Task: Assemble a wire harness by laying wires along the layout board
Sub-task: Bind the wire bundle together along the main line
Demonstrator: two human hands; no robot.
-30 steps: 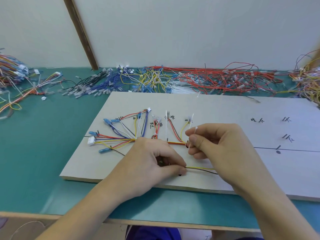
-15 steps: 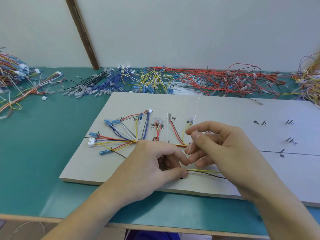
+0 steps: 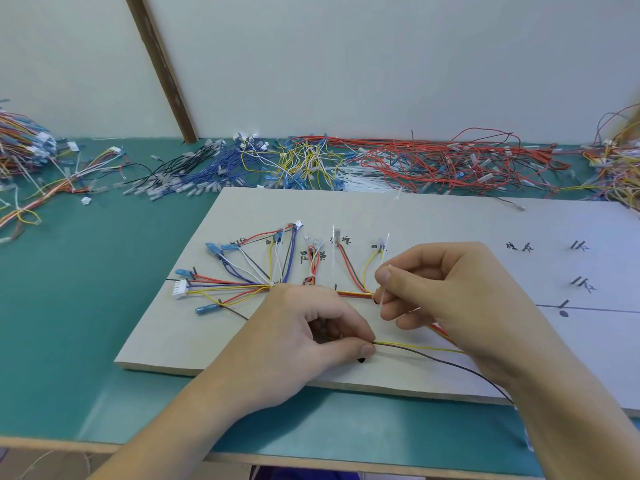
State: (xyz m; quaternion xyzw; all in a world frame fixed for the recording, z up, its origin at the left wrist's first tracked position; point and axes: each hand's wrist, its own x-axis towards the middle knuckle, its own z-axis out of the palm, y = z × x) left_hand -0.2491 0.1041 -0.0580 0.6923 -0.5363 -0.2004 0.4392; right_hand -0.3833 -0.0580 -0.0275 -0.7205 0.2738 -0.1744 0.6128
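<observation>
A pale layout board (image 3: 450, 223) lies on the green table, marked with black characters and set with small pins. A fan of coloured wires (image 3: 249, 271) with blue terminals and a white connector (image 3: 180, 289) spreads over its left part. My left hand (image 3: 304, 337) pinches a yellow and a dark wire (image 3: 415, 349) between thumb and forefinger near the board's front edge. My right hand (image 3: 446, 292) pinches a thin white cable tie (image 3: 383, 289) upright beside the orange-red wire bundle (image 3: 353, 293).
Heaps of loose wires line the back of the table: black and blue (image 3: 194, 174), yellow and white (image 3: 304, 164), red (image 3: 450, 164). More harnesses lie at the far left (image 3: 24, 147) and far right (image 3: 620, 164). A wooden strip (image 3: 162, 71) leans on the wall.
My right hand has slid slightly down and right with the tie, now held at the bundle. My left hand keeps its pinch on the two wires.
</observation>
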